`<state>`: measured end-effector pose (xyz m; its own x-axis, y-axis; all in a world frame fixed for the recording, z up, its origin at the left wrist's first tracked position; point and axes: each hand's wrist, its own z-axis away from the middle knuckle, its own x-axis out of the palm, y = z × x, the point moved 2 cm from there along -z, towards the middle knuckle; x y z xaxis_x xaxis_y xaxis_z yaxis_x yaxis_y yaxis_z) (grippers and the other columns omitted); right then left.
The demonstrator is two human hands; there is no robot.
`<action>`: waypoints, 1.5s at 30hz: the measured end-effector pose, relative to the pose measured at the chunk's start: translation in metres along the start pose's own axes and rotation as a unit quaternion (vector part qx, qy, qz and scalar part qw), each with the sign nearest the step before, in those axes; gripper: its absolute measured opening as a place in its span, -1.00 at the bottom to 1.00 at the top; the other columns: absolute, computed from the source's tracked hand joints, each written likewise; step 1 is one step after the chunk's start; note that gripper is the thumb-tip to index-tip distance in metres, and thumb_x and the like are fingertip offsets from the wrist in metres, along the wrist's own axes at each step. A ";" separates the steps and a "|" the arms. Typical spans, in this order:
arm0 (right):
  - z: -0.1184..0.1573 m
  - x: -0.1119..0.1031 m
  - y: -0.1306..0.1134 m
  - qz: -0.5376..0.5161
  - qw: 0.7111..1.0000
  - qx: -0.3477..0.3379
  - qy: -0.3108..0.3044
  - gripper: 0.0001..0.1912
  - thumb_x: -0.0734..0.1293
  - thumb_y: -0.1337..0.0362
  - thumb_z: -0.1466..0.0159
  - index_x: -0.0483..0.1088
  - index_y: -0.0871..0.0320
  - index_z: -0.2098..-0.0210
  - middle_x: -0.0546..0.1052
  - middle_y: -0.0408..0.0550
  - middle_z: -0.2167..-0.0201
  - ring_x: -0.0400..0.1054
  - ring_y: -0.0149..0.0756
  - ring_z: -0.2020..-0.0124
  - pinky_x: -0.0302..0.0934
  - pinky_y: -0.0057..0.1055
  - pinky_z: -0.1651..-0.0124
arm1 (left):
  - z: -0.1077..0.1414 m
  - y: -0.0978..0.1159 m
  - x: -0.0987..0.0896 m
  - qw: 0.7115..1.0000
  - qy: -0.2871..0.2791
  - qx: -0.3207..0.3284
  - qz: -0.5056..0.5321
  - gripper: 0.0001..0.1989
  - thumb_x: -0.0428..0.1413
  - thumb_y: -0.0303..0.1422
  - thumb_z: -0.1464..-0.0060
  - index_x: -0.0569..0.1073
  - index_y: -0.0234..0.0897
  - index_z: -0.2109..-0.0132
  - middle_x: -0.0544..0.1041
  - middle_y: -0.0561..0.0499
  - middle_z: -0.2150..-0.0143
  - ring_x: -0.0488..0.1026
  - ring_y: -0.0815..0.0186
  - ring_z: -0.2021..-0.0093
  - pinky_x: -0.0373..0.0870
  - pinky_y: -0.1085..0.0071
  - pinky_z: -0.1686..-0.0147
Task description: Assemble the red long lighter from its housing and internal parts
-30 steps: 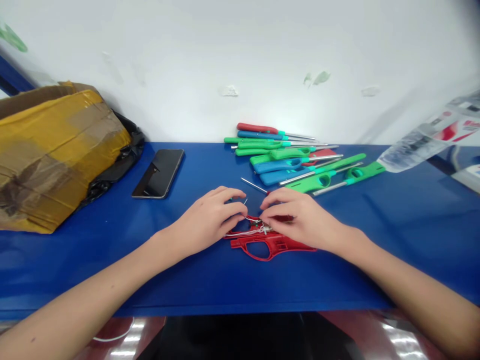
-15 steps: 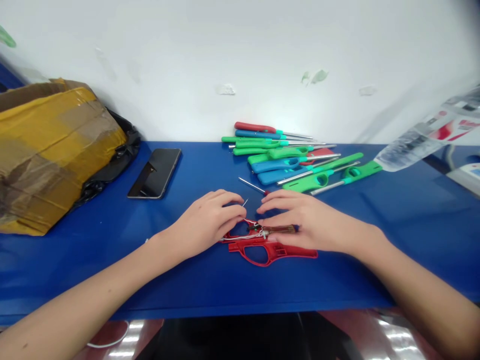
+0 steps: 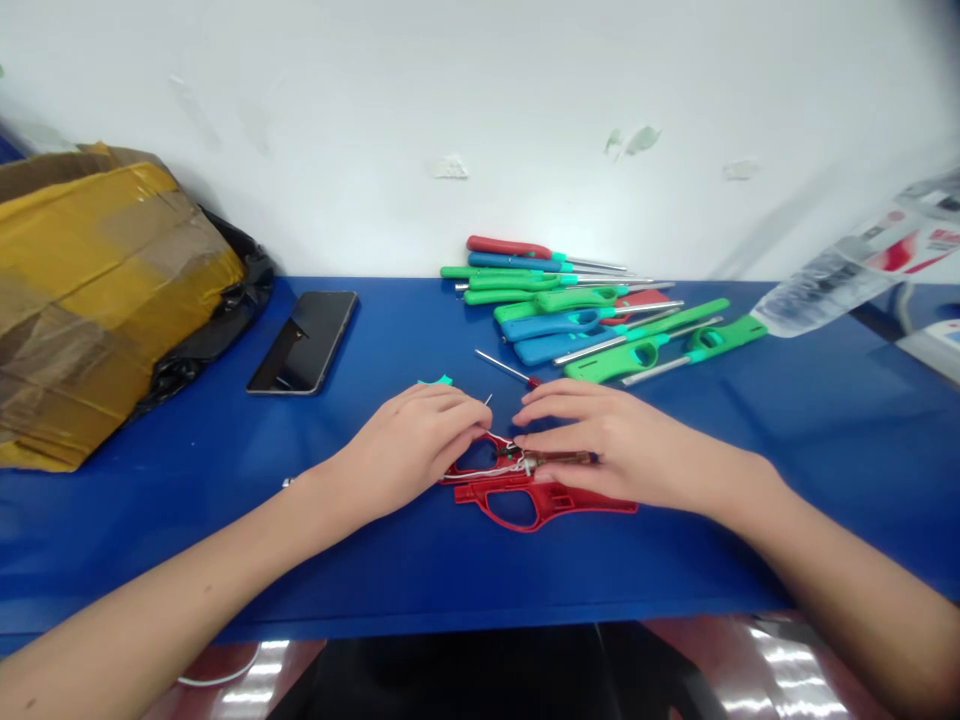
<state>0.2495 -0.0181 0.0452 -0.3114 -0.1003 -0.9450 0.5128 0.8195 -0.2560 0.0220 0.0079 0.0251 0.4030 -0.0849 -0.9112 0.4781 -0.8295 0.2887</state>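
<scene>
An opened red gas lighter lies between my hands. Its upper shell half (image 3: 451,470) carries white wires (image 3: 487,474) and a brown tank (image 3: 570,458); the other red shell half (image 3: 551,505) lies in front, its hollow side up. My left hand (image 3: 420,440) is closed in a pinch at the left end, where a white wire runs into the fingertips. A thin metal tip (image 3: 488,400) sticks up beyond those fingers; what it belongs to is hidden. My right hand (image 3: 600,435) curls over the right end of the lighter, thumb and fingers around the tank part.
Behind my right hand lies a screwdriver (image 3: 502,368). Several green, blue and red lighters (image 3: 570,325) are piled by the wall. A phone (image 3: 304,343) and a taped box (image 3: 112,310) stand left, a tilted plastic bottle (image 3: 832,275) right. A turquoise piece (image 3: 436,381) shows behind my left hand.
The view has shifted slightly, and the turquoise piece now shows behind my left hand. Both hands keep nearly the same places on the lighter.
</scene>
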 end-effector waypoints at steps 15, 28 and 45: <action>0.001 -0.002 0.004 -0.022 1.000 0.009 -0.009 -0.77 0.30 0.26 -0.35 0.56 0.11 0.06 0.52 0.03 -0.04 0.34 -0.11 -0.14 0.25 -0.13 -0.20 | 0.000 0.001 0.001 0.999 0.023 -0.007 0.037 -0.83 -0.06 -0.41 -0.34 0.43 -0.25 0.11 0.58 0.01 0.13 0.52 0.29 0.07 0.42 0.27 -0.03; 0.000 -0.002 0.001 -0.044 0.999 0.019 -0.016 -0.78 0.32 0.33 -0.32 0.54 0.16 0.07 0.56 0.04 0.01 0.38 -0.12 -0.10 0.29 -0.17 -0.16 | -0.001 0.009 -0.008 0.992 -0.013 -0.062 0.107 -0.46 0.20 -0.18 -0.14 0.31 -0.22 -0.21 0.54 -0.05 -0.09 0.49 0.21 -0.05 0.41 0.29 -0.07; -0.001 0.004 0.011 0.031 0.996 0.009 0.081 -0.80 0.28 0.30 -0.36 0.55 0.14 0.15 0.59 0.05 0.05 0.47 -0.13 0.02 0.38 -0.15 -0.07 | 0.001 0.012 -0.007 0.988 0.036 -0.096 0.117 -0.53 0.13 -0.51 -0.12 0.35 -0.20 -0.18 0.51 0.03 0.17 0.47 0.39 0.29 0.48 0.44 0.25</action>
<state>0.2527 -0.0091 0.0390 -0.4027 0.0448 -0.9142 0.5496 0.8106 -0.2024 0.0240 -0.0023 0.0350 0.5722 -0.2167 -0.7910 0.5008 -0.6715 0.5461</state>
